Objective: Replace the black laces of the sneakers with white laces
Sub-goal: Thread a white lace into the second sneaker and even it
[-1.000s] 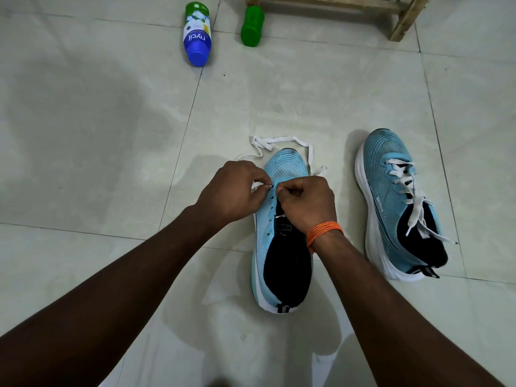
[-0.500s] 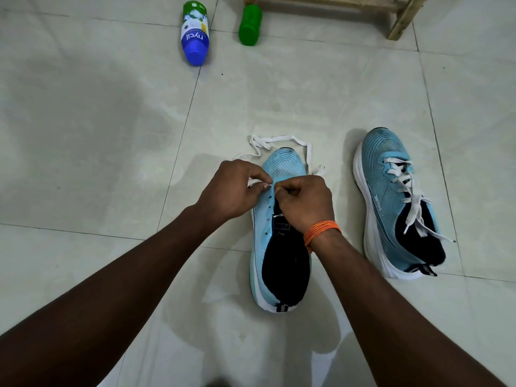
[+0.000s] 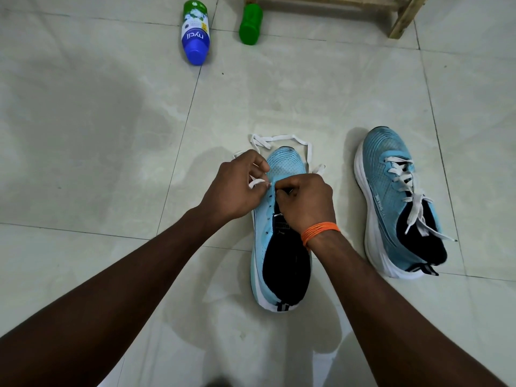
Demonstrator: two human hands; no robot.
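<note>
Left hand (image 3: pixel 234 188) pinches the white flat lace (image 3: pixel 282 138) between thumb and curled fingers. A short loop of it sticks out by the fingertips, just left of the eyelet row. Right hand (image 3: pixel 305 202) has its fingers curled tight and thumb against forefinger at the top eyelets, with a sliver of white lace between them. The two hands nearly touch over the light blue mesh sneaker with white sole (image 3: pixel 284 166), which stands on the pale tiled floor (image 3: pixel 83 107) with its toe pointing away. The rest of the lace runs loose on the floor around the toe, from the left hand across to the right side. One lace tip pokes out over the dark tongue, beside the right hand. Orange thread band (image 3: pixel 319 231) on the right wrist.

Second light blue sneaker (image 3: pixel 379 169) stands well apart to the right, threaded with its own white lace (image 3: pixel 405 180), whose ends trail over the dark opening.

Far side of the floor: blue-and-white plastic bottle with green end (image 3: pixel 195 32) lies on its side, small green plastic bottle (image 3: pixel 250 23) near it. Both are opaque, so contents cannot be told. Wooden frame leg (image 3: pixel 402 18) at top right.
</note>
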